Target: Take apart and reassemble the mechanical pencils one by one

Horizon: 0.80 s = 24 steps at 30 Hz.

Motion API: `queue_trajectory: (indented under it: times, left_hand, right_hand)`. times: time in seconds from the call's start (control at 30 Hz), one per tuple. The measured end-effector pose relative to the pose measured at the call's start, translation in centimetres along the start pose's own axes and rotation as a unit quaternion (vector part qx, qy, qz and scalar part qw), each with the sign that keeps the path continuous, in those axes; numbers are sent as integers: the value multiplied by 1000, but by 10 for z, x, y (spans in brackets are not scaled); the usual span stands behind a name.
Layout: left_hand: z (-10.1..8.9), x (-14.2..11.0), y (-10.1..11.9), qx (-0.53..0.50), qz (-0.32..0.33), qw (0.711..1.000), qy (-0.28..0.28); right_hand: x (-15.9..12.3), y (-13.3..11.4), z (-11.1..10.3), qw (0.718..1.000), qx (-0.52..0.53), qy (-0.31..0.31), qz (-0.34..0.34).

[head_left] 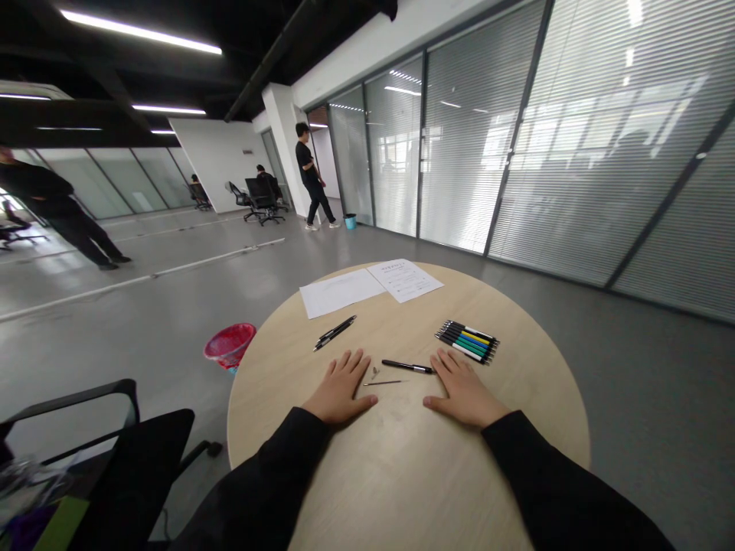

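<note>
**At the round table: two flat hands, a pen lying in pieces between them**

Nearest, black sleeves [264,482] run out to the left hand [340,388] and right hand [464,390], both palm-down on the pale wooden round table [534,398], well apart, fingers spread, gripping nothing. Between them lie a black pen [406,366], its tip just beside the right hand's fingers, a thin refill [384,383] and a small metal piece [374,373] — too small to identify. Further up, two black pens [334,333] lie together on the left, and a tight row of multicoloured pens [467,341] lies on the right. Two sheets of printed paper [373,285] overlap near the far rim. Beyond the table, a red wastebasket [230,344] stands on the grey floor, and a person [310,172] walks beside the glass partition [468,153].
</note>
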<state>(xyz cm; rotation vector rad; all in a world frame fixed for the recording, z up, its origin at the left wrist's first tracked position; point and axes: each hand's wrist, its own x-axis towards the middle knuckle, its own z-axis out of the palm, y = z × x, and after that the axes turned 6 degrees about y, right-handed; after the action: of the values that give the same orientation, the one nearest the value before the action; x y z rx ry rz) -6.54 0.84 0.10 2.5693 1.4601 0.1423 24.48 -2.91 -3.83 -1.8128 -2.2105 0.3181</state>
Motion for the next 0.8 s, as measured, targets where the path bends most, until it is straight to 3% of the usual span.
queue_trajectory:
  times: [0.27,0.37,0.53,0.8]
  left_hand:
    - [-2,0,2,-18,-4,1000,17]
    - [-2,0,0,-31,8,998,55]
    - [-4,1,-1,-81,81,984,135]
    - [-9,3,6,-110,85,981,134]
  right_hand:
    - [-1,0,0,1000,1,18,-1]
    - [-1,0,-2,999,-3,37,-12]
    - [1,-5,-7,994,1,107,-37]
    - [8,-22,-10,986,24,155,-49]
